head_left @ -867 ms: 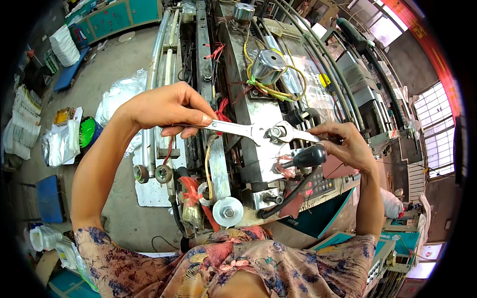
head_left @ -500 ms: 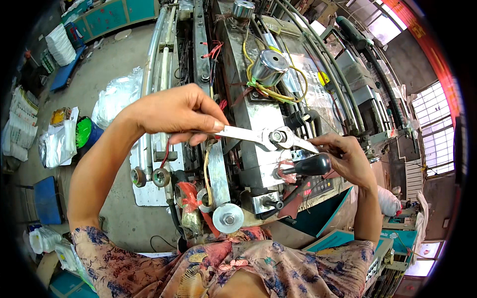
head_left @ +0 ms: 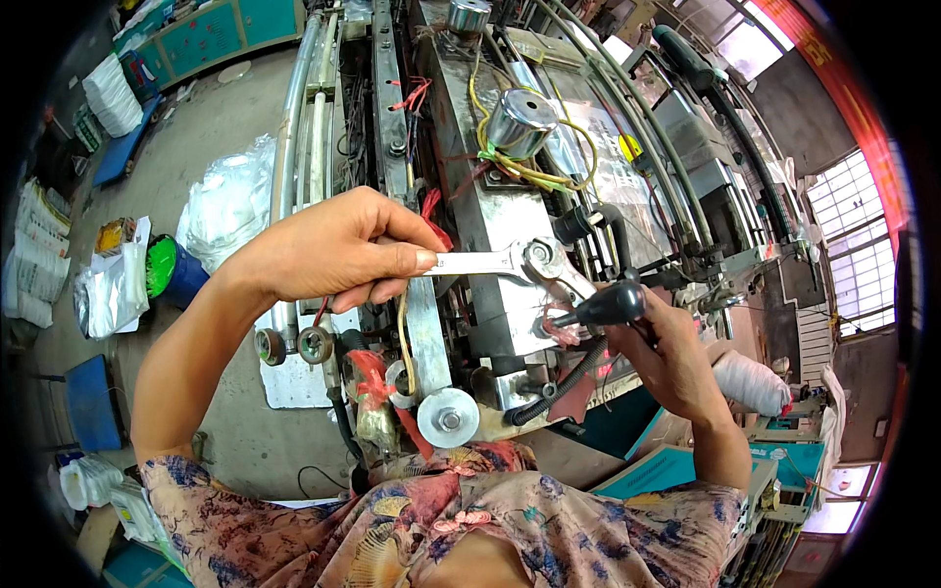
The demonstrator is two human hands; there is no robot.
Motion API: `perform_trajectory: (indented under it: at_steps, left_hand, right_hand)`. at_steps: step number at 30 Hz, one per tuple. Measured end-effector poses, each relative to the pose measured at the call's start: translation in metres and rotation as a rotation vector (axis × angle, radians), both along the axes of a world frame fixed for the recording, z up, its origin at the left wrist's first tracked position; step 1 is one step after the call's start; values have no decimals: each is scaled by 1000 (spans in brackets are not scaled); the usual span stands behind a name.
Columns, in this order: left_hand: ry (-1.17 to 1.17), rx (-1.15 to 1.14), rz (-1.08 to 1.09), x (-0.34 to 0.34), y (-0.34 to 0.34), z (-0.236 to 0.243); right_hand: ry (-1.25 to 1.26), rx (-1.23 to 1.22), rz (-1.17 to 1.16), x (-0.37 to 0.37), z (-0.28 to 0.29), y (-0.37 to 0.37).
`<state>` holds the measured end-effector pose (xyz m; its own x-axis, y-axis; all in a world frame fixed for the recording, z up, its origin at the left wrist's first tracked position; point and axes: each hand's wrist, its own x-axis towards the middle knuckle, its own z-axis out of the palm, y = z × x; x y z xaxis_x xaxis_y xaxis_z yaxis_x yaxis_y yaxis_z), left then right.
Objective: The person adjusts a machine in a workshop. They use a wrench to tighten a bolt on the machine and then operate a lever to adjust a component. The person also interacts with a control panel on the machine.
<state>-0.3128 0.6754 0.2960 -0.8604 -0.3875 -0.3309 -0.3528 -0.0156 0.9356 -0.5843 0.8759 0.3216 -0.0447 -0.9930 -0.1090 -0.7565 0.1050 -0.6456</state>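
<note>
My left hand [head_left: 343, 250] is closed on the shank of a silver wrench [head_left: 475, 263], thumb on top. The head of this wrench reaches a hex bolt [head_left: 538, 254] on top of a metal machine block [head_left: 510, 316]. A second wrench [head_left: 569, 278] slants from the same bolt down to the right, and my right hand [head_left: 671, 353] grips its far end. Part of that hand and the wrench's end are hidden behind a black knobbed lever [head_left: 613, 305]. Exactly how the two heads overlap on the bolt I cannot tell.
Behind the bolt stands a chrome cylinder [head_left: 523, 122] with yellow wires looped round it. Long metal rollers [head_left: 294, 127] run along the left. Nearer me are a round metal disc [head_left: 448, 417] and a ribbed black hose [head_left: 564, 389]. A blue bucket [head_left: 186, 269] stands on the floor.
The second wrench has swung toward me about the bolt, with my right hand moving nearer and left, behind the black knob. My left hand still holds the first wrench, now more level.
</note>
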Motion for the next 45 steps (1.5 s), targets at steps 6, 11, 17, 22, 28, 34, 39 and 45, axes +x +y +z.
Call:
perform_trajectory:
  at_steps: [6,11,17,22,28,34,39,45]
  left_hand:
    - [28,-174,32,4,13,-5]
    - [33,-980,20,3,33,-7]
    - [-67,-919,139,2,48,-3]
    - [-52,-991,183,2,52,-14]
    - [-4,-754,114,36,29,-11]
    - [104,-610,600,113,58,-24]
    - [262,-564,764,148,117,-45]
    - [289,-435,754,179,158,-78]
  right_hand:
    - [-1,6,101,-17,-9,5]
    - [-227,95,59,-30,-14,12]
    - [-391,-65,59,-14,-25,14]
    - [-377,-88,40,-12,-34,21]
    - [-333,-159,-177,-49,-30,40]
    - [-342,-12,88,-15,-22,94]
    - [-301,115,156,23,-25,75]
    - [-332,206,236,34,-16,54]
